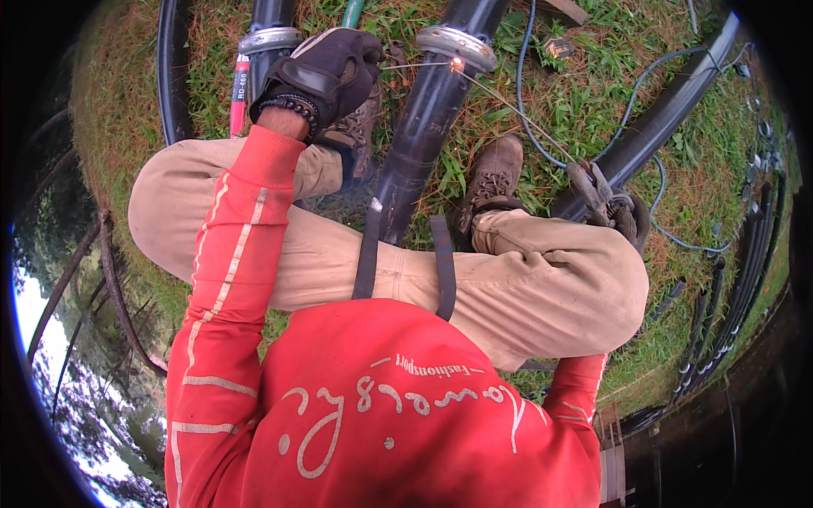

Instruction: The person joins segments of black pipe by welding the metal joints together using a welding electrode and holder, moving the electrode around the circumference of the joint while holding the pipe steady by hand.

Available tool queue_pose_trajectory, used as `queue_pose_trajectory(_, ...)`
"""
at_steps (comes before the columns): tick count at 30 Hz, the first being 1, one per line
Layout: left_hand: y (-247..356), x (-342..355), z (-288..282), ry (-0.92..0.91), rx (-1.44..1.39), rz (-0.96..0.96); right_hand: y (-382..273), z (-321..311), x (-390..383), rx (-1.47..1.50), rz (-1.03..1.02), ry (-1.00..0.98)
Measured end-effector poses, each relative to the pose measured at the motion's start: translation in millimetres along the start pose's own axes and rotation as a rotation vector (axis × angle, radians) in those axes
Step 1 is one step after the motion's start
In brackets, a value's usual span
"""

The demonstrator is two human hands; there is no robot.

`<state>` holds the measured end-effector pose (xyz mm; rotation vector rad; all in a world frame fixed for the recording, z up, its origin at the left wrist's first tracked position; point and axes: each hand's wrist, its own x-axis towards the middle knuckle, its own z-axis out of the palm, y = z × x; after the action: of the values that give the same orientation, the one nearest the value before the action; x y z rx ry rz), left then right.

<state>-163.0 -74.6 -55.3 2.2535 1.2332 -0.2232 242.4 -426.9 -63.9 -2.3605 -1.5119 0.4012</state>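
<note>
My left hand (326, 74), in a dark glove, is closed around a thin metal rod (417, 65). The rod reaches right to a small bright glow on the metal flange ring (428, 41) of a black pipe (415, 148). My right hand (628, 218), in a grey glove and partly hidden behind my knee, grips a welding electrode holder (593, 188). From the holder a long thin welding electrode (517, 110) slants up to the same glowing spot. The pipe runs between my boots and under my legs.
Another black pipe (269, 17) with a metal ring is behind my left hand, beside a red-and-white tube (240, 97). A blue cable (527, 76) loops over the grass on the right. One more black pipe (677, 93) slants there, with several long pipes (745, 262) beyond.
</note>
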Motion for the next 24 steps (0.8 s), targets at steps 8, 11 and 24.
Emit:
queue_pose_trajectory(8, -1.3, 2.8, 1.7, -0.006, -0.032, -0.001, 12.5, 16.5, 4.2, 0.317, -0.022, 0.149)
queue_pose_trajectory(11, -3.0, 0.6, 0.4, -0.017, -0.011, -0.003, 3.0, 6.8, 10.5, 0.251, -0.023, 0.085)
queue_pose_trajectory(24, -3.7, 5.2, 4.0, -0.049, -0.01, -0.041, 3.0, 2.9, 5.2, -0.093, -0.205, 0.095)
